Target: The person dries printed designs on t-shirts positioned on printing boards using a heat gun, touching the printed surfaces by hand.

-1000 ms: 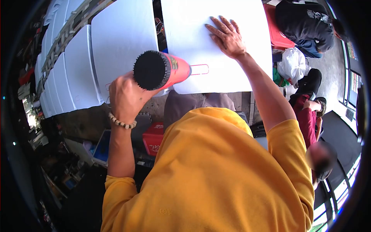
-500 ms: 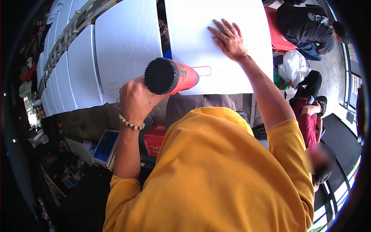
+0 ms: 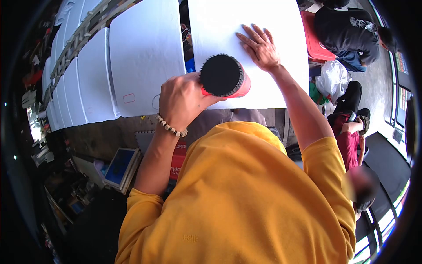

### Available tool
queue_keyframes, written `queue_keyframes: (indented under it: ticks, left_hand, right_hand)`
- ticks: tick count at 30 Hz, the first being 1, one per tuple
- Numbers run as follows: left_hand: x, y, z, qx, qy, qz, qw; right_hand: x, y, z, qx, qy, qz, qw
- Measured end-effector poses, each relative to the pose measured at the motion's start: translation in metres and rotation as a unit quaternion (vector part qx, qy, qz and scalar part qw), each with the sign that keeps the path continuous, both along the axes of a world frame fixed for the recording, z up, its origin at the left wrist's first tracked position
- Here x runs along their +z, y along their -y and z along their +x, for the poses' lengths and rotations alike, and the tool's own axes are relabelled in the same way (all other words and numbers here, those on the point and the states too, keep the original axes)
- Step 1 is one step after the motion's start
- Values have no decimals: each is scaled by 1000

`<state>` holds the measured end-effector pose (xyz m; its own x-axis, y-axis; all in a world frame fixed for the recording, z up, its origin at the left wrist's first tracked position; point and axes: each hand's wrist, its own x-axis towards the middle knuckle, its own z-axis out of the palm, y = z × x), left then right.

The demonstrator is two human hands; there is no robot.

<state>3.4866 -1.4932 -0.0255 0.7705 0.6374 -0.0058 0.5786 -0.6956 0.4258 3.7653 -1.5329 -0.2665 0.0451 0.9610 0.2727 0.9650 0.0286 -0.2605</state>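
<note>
My left hand (image 3: 181, 97), with a beaded bracelet at the wrist, grips a red heat gun (image 3: 222, 75) whose round black back end faces up toward me. The gun is over the near part of a white cloth-covered board (image 3: 215, 26), and its nozzle is hidden beneath its body. On the same board, my right hand (image 3: 263, 49) lies flat with fingers spread, beyond and to the right of the gun. The small red printed outline on this board is covered by the gun.
More white boards (image 3: 147, 53) stretch away in a row to the left, one with a red outline (image 3: 129, 98). A red crate (image 3: 313, 37), a white plastic bag (image 3: 333, 79) and two people (image 3: 349, 35) are on the right. Framed screens (image 3: 121, 165) lean below left.
My left hand has carried the heat gun to the right, over the red outline, and its back end now points more straight up. My right hand has barely shifted on the cloth.
</note>
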Motion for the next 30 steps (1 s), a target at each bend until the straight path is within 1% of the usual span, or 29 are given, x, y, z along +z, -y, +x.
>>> queue_keyframes:
  ticks: [3,6,9,12,15,18,21,22,24,26,27,28,30]
  left_hand:
    - [-5,1,0,24,-4,42,999]
    - [-6,-8,-6,30,17,28,999]
    - [9,-12,-14,20,-36,12,999]
    - [4,-13,-32,63,5,45,997]
    - [13,-20,-55,82,-50,34,995]
    - [26,-14,-70,128,-60,61,988]
    - [23,-10,-91,154,-39,70,985]
    - [23,-9,-95,155,-37,39,986]
    - [19,-4,-101,142,-38,43,988]
    - [7,1,-98,147,-11,59,987]
    - [1,4,-93,151,6,69,986]
    - [-3,7,-88,140,21,46,989]
    - [-2,14,-79,109,37,-4,993]
  right_hand:
    - [0,0,1,2,6,-2,1000]
    - [-1,0,1,-1,1,-8,1000]
    - [0,-1,-1,-1,-2,-10,1000]
    - [-1,0,-1,1,-1,-15,1000]
    - [-1,0,-3,0,16,-17,1000]
    - [-1,-2,-2,7,26,-36,999]
    - [4,-1,-4,4,64,-56,996]
    - [4,-1,-3,5,79,-70,994]
    - [8,-1,-3,7,81,-96,992]
    - [10,-3,-3,12,52,-85,995]
    - [9,-3,-2,18,63,-79,995]
    - [18,-4,-5,9,71,-116,991]
    - [9,-3,1,26,90,-90,992]
